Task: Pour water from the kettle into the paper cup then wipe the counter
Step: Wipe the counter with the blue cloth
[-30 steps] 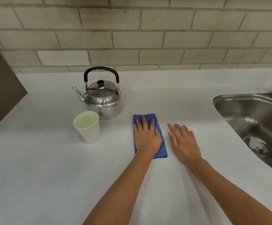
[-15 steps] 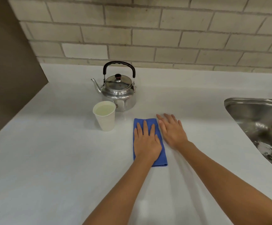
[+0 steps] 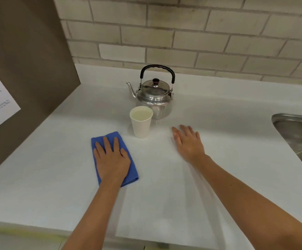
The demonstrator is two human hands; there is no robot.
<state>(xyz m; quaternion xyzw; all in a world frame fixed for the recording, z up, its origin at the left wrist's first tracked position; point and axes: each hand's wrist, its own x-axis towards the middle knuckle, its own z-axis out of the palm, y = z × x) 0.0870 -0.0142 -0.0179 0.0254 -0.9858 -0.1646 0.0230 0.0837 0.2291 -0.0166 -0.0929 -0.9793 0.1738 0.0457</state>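
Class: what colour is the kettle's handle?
Black, on the kettle's handle, seen in the head view.

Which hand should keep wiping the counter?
The left hand. It lies flat on the blue cloth, pressing it onto the counter. The right hand rests bare on the counter beside the paper cup.

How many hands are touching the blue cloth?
1. The left hand presses flat on the blue cloth; the right hand rests on the bare counter beside the cup.

Both hands [image 3: 111, 160] flat — fingers spread
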